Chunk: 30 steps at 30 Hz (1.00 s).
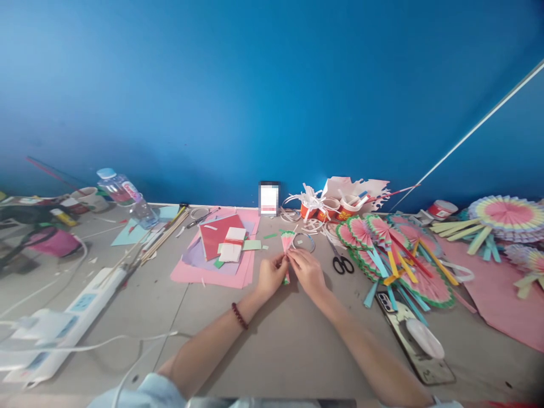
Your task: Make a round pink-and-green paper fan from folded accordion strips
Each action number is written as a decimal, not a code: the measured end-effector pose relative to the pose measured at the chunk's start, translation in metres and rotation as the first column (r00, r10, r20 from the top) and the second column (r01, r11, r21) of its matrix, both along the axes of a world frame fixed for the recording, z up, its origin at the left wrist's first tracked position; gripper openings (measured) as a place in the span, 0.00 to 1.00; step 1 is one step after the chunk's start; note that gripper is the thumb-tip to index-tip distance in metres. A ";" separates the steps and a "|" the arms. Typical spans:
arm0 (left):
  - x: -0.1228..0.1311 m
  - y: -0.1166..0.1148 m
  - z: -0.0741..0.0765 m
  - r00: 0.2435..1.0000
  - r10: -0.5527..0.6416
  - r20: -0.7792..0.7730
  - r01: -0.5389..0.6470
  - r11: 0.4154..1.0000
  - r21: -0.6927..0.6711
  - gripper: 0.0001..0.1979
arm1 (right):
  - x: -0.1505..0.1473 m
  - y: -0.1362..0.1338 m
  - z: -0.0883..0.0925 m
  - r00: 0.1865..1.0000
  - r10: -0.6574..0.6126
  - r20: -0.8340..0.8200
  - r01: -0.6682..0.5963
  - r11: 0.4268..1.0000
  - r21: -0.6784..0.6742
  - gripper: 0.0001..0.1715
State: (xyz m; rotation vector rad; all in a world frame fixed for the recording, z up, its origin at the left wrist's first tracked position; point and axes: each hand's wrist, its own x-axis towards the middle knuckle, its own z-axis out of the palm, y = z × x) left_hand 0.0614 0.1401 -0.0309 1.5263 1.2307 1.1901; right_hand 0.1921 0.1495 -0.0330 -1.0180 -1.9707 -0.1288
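A small pleated paper fan (288,240), pink with a green edge, is pinched at its middle between both hands above the table. My left hand (272,276), with a dark bead bracelet on the wrist, closes on it from the left. From the right, the fingers of my right hand (308,273) meet at the same spot and partly hide the folds. The fan's upper end spreads out, and its lower end shows beneath the fingers. Just behind my right hand lies a ring-shaped loop (304,242). Black-handled scissors (342,264) rest to its right.
Finished paper fans (408,255) are piled at right, beside a phone (419,340). Coloured paper sheets (212,272) lie left of my hands. Paper cups (331,208) with strips stand by the blue wall. At left are a bottle (127,195) and a power strip (72,328) with cables.
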 end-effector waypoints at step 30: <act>0.002 -0.001 0.000 0.994 -0.053 0.099 0.057 0.998 -0.038 0.22 | 0.004 0.000 0.006 0.999 0.003 0.038 -0.004 1.000 0.027 0.13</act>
